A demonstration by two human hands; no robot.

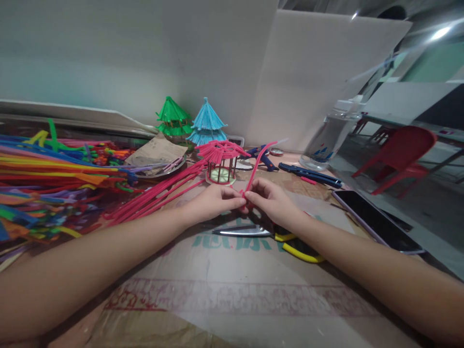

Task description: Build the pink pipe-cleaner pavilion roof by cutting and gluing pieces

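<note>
A sheet of flattened cardboard (232, 290) covers the work surface, and along its left edge lies a big heap of pipe cleaners (47, 169) in many colours, with a loose sheaf of pink ones (152, 195) fanning out of it toward the middle. At the far edge, against the white wall, stand two finished-looking little pavilions, one green (173, 118) and one blue (206, 123), each with a tiered roof. Just in front of them sits a pink pavilion (221, 162) that looks only partly built: it has a ribbed pink roof on posts over a pale round base, but a single tier. Near the right edge lie a dark phone (377, 220) and a clear water bottle (335, 137); scissors with yellow handles (253, 233) lie under the wrists. At the centre, the left hand (212, 202) and the right hand (270, 198) meet, fingertips pinched together on the lower end of a single pink pipe cleaner (258, 164), which rises and curves away toward the far edge. By this showing, two models are complete, the third is under way, and the stem in hand is not yet joined to it.
</note>
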